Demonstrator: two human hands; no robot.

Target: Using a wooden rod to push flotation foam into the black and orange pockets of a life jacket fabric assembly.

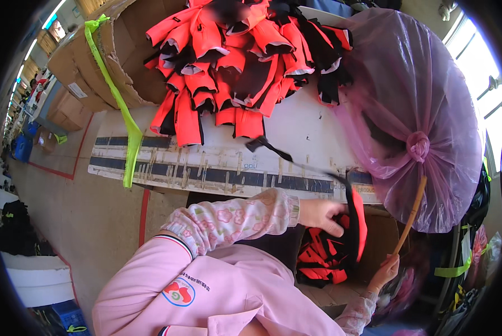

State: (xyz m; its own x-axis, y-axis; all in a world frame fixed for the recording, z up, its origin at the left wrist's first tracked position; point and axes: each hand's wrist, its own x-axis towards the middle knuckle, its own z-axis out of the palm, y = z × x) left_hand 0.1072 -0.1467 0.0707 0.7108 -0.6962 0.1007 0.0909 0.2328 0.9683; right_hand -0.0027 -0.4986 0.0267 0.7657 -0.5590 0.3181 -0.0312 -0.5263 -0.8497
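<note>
My left hand (321,215) reaches across my body and grips a red and black fabric piece (358,224). A black strap (273,148) runs from that piece up over the table edge. Below it, an open cardboard box (381,238) holds several more red and black pieces (321,260). My right hand (386,270) holds the lower end of a thin wooden stick (411,215), which leans up against a tied pink plastic bag (416,106). A heap of the same red and black pieces (234,61) lies on the white table (301,126).
Torn cardboard boxes (122,50) with a neon green strap (119,103) hanging down stand at the table's left end. The table's front edge (206,173) bears tape strips. Grey floor with red lines (94,213) lies to the left; more boxes and shelving (27,269) are farther off.
</note>
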